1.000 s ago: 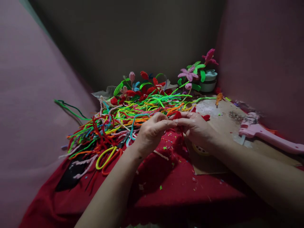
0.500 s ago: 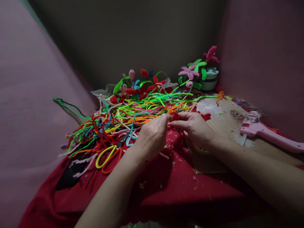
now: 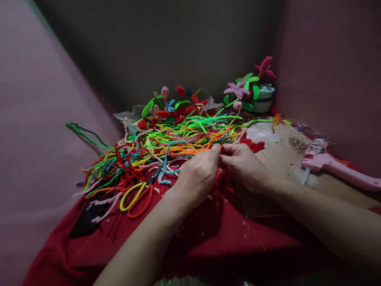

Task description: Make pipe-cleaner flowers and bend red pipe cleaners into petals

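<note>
My left hand (image 3: 200,172) and my right hand (image 3: 245,165) meet over the front of the table, fingertips pinched close together. Between them is a red pipe cleaner (image 3: 222,149), mostly hidden by the fingers. Just beyond my right hand lies a red fuzzy petal piece (image 3: 253,143) on the board. A heap of many-coloured pipe cleaners (image 3: 178,139) spreads behind and left of my left hand. Scissors (image 3: 139,198) with one yellow and one red-orange handle loop rest at the heap's front, blades partly covered.
A pink glue gun (image 3: 333,163) lies at the right on a brown board (image 3: 285,159). Finished fuzzy flowers (image 3: 238,89) stand at the back, beside a pale lidded container (image 3: 263,99). A black flat object (image 3: 86,218) lies at left on the red cloth (image 3: 125,242).
My left hand has shifted right and closer to my right hand. The red pipe cleaner, visible between the fingers before, is now mostly covered.
</note>
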